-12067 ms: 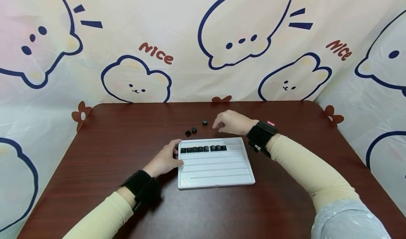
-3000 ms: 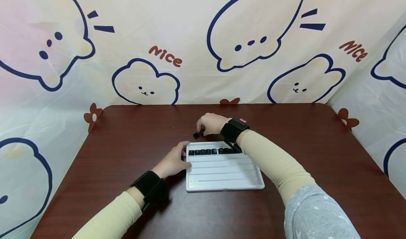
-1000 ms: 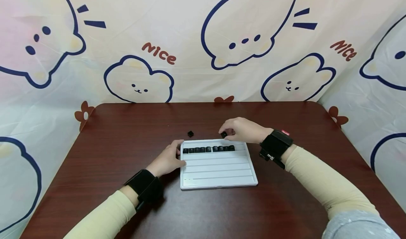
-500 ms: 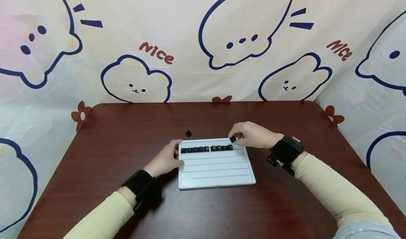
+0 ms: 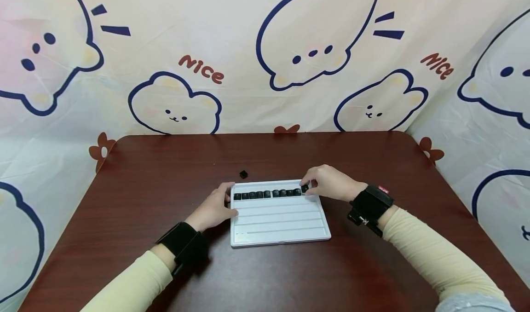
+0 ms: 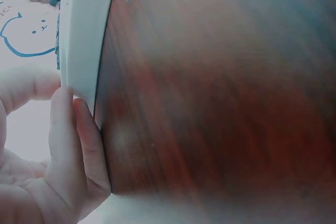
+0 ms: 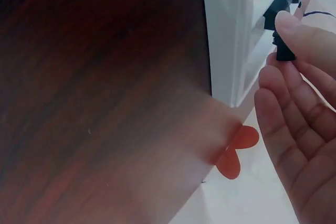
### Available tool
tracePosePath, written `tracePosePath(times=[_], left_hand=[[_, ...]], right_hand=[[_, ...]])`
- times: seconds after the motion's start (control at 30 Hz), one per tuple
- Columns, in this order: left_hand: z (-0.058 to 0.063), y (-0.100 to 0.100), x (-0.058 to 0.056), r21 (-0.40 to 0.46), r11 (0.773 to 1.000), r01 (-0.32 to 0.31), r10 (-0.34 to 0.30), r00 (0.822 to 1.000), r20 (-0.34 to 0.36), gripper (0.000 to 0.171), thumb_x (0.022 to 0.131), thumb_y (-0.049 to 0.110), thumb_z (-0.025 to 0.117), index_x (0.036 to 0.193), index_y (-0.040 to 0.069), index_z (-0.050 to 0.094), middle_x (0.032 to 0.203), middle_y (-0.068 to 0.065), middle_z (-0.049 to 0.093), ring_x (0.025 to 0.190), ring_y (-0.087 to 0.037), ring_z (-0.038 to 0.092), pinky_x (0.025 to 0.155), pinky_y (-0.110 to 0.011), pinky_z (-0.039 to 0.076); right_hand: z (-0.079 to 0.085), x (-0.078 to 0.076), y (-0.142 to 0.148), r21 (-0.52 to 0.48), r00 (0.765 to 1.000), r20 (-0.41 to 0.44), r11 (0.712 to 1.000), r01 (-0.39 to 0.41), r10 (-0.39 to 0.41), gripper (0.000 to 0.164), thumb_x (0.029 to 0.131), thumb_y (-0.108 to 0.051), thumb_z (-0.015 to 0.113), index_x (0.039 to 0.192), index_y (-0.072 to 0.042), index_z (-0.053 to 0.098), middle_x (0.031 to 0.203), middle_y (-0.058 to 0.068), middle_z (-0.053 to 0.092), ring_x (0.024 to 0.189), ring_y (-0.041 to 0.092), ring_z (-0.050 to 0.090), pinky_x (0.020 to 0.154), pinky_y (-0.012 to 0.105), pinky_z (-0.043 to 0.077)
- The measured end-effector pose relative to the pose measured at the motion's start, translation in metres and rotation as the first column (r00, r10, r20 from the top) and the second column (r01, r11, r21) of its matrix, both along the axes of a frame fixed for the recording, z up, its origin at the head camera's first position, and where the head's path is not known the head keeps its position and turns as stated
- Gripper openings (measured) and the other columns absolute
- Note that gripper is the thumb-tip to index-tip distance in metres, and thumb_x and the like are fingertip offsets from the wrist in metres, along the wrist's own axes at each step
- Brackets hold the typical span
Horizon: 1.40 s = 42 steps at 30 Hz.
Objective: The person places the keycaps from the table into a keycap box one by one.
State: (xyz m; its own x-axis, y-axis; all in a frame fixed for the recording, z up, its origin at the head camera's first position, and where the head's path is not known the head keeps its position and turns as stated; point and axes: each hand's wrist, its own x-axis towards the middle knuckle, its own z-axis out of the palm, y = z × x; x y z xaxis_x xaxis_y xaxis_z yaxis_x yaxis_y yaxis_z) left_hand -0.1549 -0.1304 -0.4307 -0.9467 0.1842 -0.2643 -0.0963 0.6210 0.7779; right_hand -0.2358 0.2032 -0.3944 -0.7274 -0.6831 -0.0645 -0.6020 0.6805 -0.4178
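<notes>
A white ridged tray (image 5: 281, 223) lies on the table with a row of small black keycaps (image 5: 259, 194) along its back groove. My left hand (image 5: 210, 210) holds the tray's left edge between thumb and fingers; in the left wrist view fingers (image 6: 67, 140) meet the white rim. At the right end of the row, my right hand (image 5: 333, 183) pinches one black keycap (image 7: 285, 48) between thumb and fingertips. It is right beside the last keycap in the row; whether it touches the tray floor I cannot tell. One loose keycap (image 5: 243, 174) lies behind the tray's back-left corner.
The brown wooden table (image 5: 165, 174) reaches back to a patterned cloth (image 5: 244, 105) hanging behind it. The cloth also runs down both sides. Black bands (image 5: 370, 207) are strapped round both wrists.
Three loose keycaps have become one, and the row has grown by one. My right hand picked up another keycap and carried it right and down to the row's end. The left hand stays on the tray.
</notes>
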Motion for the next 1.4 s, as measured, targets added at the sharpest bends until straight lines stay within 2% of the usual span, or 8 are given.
tracePosePath(times=[0.2, 1.03, 1.2, 1.4], left_hand=[[0.001, 0.0, -0.001, -0.006, 1.0, -0.001, 0.001, 1.0, 0.009, 0.079, 0.089, 0.001, 0.075, 0.157, 0.004, 0.034, 0.115, -0.017, 0.052, 0.08, -0.023, 0.052, 0.07, -0.035, 0.042], [0.0, -0.001, -0.001, -0.002, 1.0, 0.001, -0.001, 1.0, 0.006, 0.08, 0.089, 0.002, 0.075, 0.157, 0.004, 0.034, 0.115, -0.017, 0.052, 0.079, -0.023, 0.051, 0.069, -0.034, 0.042], [0.0, 0.0, -0.002, -0.007, 1.0, -0.002, 0.002, 1.0, 0.014, 0.08, 0.089, 0.002, 0.075, 0.158, 0.005, 0.034, 0.117, -0.017, 0.052, 0.078, -0.022, 0.052, 0.069, -0.034, 0.042], [0.001, 0.0, -0.002, -0.011, 1.0, -0.005, 0.005, 1.0, 0.019, 0.08, 0.09, 0.002, 0.075, 0.158, 0.005, 0.034, 0.118, -0.018, 0.052, 0.08, -0.023, 0.052, 0.071, -0.035, 0.043]], right_hand=[[-0.004, 0.002, -0.003, 0.008, 0.999, 0.02, 0.999, 0.048, -0.048, 0.023, 0.084, -0.008, 0.084, 0.107, -0.007, 0.079, 0.098, 0.0, 0.068, 0.079, 0.013, 0.055, 0.065, 0.026, 0.048], [-0.012, 0.002, -0.004, 0.015, 0.995, 0.065, 0.997, 0.075, -0.075, 0.025, 0.086, -0.008, 0.083, 0.11, -0.005, 0.08, 0.097, 0.0, 0.065, 0.079, 0.015, 0.054, 0.065, 0.027, 0.046], [-0.01, 0.002, -0.002, -0.001, 0.994, 0.087, 0.998, 0.065, -0.064, 0.028, 0.085, -0.006, 0.082, 0.113, -0.003, 0.078, 0.1, 0.0, 0.066, 0.08, 0.015, 0.054, 0.066, 0.028, 0.047], [-0.008, 0.003, 0.0, -0.001, 0.997, 0.063, 0.999, 0.04, -0.04, 0.027, 0.087, -0.008, 0.081, 0.114, -0.004, 0.078, 0.1, 0.0, 0.067, 0.081, 0.014, 0.054, 0.07, 0.029, 0.047]])
